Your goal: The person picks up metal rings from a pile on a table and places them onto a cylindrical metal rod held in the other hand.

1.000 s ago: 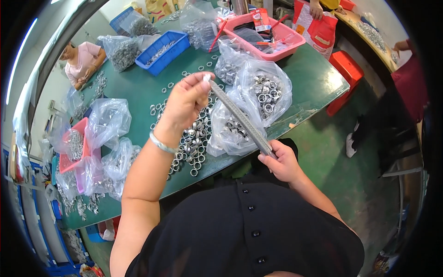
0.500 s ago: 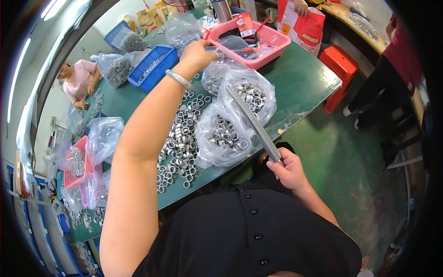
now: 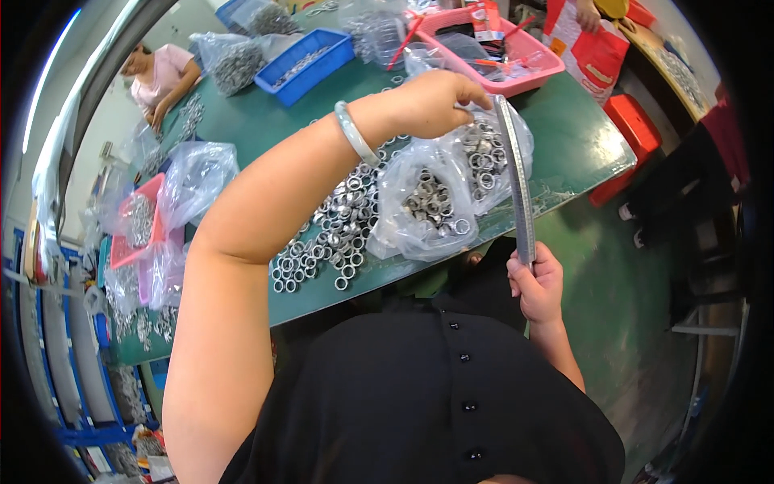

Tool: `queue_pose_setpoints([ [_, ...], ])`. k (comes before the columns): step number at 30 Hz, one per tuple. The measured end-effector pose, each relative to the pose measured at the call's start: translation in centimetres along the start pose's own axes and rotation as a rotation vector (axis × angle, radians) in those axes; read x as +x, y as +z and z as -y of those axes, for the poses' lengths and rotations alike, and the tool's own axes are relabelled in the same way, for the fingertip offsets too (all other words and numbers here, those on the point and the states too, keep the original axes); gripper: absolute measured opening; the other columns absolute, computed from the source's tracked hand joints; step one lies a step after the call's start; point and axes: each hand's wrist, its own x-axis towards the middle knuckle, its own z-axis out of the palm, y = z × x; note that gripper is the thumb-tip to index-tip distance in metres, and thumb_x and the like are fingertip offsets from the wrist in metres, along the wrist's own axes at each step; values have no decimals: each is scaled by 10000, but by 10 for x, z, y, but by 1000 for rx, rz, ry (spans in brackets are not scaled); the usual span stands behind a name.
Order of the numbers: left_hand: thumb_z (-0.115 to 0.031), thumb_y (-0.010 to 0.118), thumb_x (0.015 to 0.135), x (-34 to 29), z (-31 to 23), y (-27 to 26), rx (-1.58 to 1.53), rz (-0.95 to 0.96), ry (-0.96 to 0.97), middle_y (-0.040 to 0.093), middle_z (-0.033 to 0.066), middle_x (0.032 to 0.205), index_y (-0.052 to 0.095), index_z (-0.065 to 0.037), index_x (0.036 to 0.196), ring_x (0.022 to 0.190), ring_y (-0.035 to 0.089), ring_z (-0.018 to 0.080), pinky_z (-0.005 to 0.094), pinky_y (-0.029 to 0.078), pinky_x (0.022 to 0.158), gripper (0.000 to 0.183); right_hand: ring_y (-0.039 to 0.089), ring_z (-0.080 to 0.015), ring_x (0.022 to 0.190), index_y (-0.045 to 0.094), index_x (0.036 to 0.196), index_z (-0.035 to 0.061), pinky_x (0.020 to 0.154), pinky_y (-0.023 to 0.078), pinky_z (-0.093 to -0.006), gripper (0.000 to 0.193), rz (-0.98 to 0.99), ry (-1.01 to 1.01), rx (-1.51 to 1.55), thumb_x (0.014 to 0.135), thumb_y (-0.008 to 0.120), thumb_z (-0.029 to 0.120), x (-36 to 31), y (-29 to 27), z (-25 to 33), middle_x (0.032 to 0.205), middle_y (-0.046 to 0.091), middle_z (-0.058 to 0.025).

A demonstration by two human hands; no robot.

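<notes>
My right hand (image 3: 538, 284) is closed round the thick lower end of a ring mandrel (image 3: 516, 177), a long grey metal stick with fine markings, held almost upright. Close to its top end is my left hand (image 3: 439, 103), with a pale bangle (image 3: 355, 133) on the wrist. Its fingers are bent down towards the thumb; whatever they hold is too small to make out. Under the left forearm lies a heap of silver metal rings (image 3: 343, 214). Two open clear bags of rings stand beside it, a nearer bag (image 3: 387, 214) and a farther bag (image 3: 522, 141) partly behind the mandrel.
A pink basin (image 3: 544, 74) with packets and tools stands at the back of the green table (image 3: 597, 153). A blue tray (image 3: 274, 85) and filled bags are farther left. A red stool (image 3: 633, 121) is at the right. A person in pink (image 3: 165, 68) sits at the far left.
My left hand has come from beside the pink basin to the right and nearer, up to the mandrel's top end. The mandrel has turned from slanting to almost upright. The view has shifted.
</notes>
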Motion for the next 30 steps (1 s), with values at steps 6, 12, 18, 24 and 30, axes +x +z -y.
queue_pose_setpoints([
  [6, -69, 564, 792, -66, 34, -26, -140, -111, -257, 607, 53, 870, 600, -6, 969, 775, 542, 110, 244, 448, 713, 192, 387, -15, 444, 494, 819, 27, 399, 300, -152, 72, 73, 34, -20, 785, 558, 23, -4, 9, -3, 609, 469, 23],
  [12, -154, 621, 718, -158, 83, -11, 242, 49, -660, 612, 135, 884, 629, -62, 922, 810, 591, 238, 337, 462, 736, 224, 370, -2, 448, 496, 816, 31, 405, 288, -151, 82, 185, 90, -87, 782, 570, 34, -8, 29, 1, 614, 461, 44],
  [18, -145, 665, 664, -189, 86, 19, 104, -141, -645, 578, 80, 827, 560, -87, 902, 822, 540, 231, 336, 435, 728, 267, 354, -2, 454, 499, 794, 41, 417, 282, -162, 75, 271, 130, -146, 777, 572, 36, -7, 53, -2, 602, 434, 56],
  [24, -112, 655, 656, -192, 84, 31, 141, -287, -600, 580, 56, 778, 549, -81, 850, 803, 546, 231, 348, 430, 726, 223, 357, -2, 462, 512, 812, 32, 417, 283, -168, 84, 321, 144, -197, 773, 584, 52, -7, 66, -8, 604, 435, 58],
  [30, -122, 632, 685, -203, 90, 33, 119, -289, -490, 571, 57, 762, 539, -71, 840, 752, 520, 217, 332, 422, 692, 188, 364, -5, 458, 513, 817, 34, 415, 288, -165, 89, 301, 164, -222, 775, 589, 57, -7, 76, -5, 619, 457, 49],
])
